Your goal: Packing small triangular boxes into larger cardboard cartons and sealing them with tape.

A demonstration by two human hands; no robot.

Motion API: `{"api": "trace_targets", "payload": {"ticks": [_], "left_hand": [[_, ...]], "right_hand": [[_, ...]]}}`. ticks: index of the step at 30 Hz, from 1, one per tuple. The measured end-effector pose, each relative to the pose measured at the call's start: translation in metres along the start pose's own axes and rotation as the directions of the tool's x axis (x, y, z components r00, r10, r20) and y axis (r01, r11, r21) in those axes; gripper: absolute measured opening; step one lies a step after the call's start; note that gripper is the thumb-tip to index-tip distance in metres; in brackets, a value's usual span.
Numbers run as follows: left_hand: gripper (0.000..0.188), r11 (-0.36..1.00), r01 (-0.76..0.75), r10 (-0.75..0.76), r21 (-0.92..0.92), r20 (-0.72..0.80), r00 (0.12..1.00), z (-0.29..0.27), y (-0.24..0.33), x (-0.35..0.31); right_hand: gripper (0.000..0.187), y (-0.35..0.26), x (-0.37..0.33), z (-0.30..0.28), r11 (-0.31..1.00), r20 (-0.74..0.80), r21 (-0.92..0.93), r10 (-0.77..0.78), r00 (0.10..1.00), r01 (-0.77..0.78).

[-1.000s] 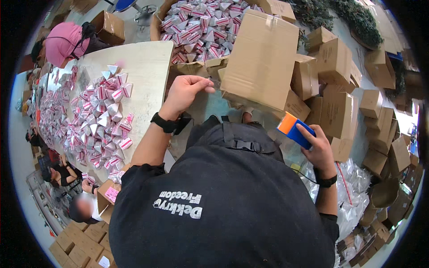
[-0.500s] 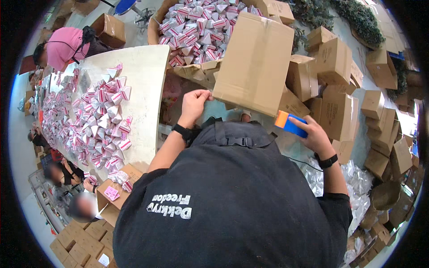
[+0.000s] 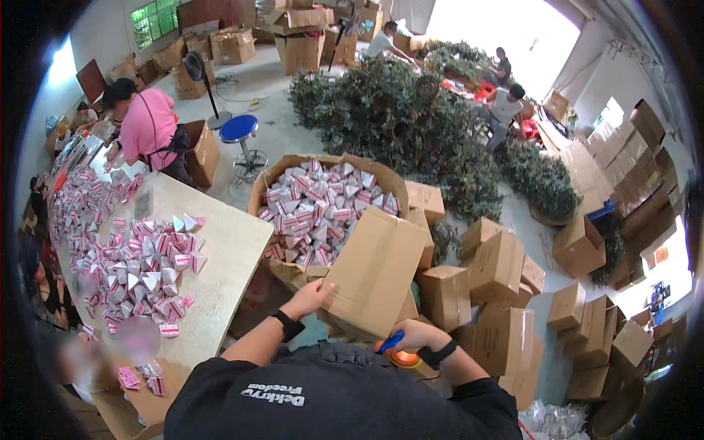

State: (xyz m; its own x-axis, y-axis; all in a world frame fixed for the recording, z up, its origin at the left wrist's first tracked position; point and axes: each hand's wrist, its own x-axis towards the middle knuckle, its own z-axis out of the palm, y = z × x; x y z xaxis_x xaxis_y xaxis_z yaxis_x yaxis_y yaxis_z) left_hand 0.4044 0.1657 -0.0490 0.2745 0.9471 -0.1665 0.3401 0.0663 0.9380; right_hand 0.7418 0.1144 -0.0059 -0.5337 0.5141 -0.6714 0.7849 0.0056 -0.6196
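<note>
While I stand over the work, entries as the view gives them:

Left hand [image 3: 314, 297]: fingers spread and laid flat on the lower left edge of the closed cardboard carton [image 3: 378, 275]; it presses there, curled round nothing.

Right hand [image 3: 412, 337]: closed on a tape dispenser [image 3: 400, 352], blue handle and orange body, held just below the carton's near edge.

Closed cardboard carton: tilted up in front of me, flaps folded down, leaning against the open box behind it. I cannot tell whether tape already runs along its seam.

Open box of small cartons [image 3: 326, 209]: heaped to the rim with pink-and-white wedge-shaped packs, just beyond the closed carton.

Tabletop [image 3: 227, 257]: to my left, strewn with more of the same pink-and-white packs [image 3: 143, 264], loose and unboxed.

Stacked cartons [image 3: 499, 271]: closed brown boxes piled on the floor to my right.

Done, as I judge it: one carton is filled and shut, and the pile on the right suggests others are finished.

Left, as I judge it: this carton's sealing, then the heaped open box and the loose packs on the tabletop; a good deal remains.

Others: a person in a pink top [image 3: 147, 128] works at the far end of the tabletop.
</note>
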Motion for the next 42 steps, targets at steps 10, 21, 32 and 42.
{"api": "trace_targets", "payload": {"ticks": [10,21,32,42], "left_hand": [[0.053,0.998,-0.023,0.051,0.050,-0.698,0.714,0.025,-0.046,0.053],[0.096,0.955,-0.012,0.178,0.297,-0.539,0.823,0.072,-0.011,-0.010],[0.091,0.979,0.204,-0.191,0.018,-0.273,0.943,-0.108,-0.045,-0.017],[0.073,0.688,0.692,-0.462,0.220,-0.602,0.651,-0.194,-0.141,0.095]], "right_hand": [[0.040,-0.071,0.040,-0.014,0.961,-0.096,-0.269,-0.086,0.992,0.058],[0.049,-0.072,0.069,0.015,0.931,-0.131,-0.220,-0.324,0.937,0.291],[0.039,0.088,0.016,0.053,0.961,-0.283,-0.258,0.026,0.959,-0.103],[0.054,0.137,-0.030,0.083,0.931,-0.306,-0.098,0.309,0.901,-0.353]]}}
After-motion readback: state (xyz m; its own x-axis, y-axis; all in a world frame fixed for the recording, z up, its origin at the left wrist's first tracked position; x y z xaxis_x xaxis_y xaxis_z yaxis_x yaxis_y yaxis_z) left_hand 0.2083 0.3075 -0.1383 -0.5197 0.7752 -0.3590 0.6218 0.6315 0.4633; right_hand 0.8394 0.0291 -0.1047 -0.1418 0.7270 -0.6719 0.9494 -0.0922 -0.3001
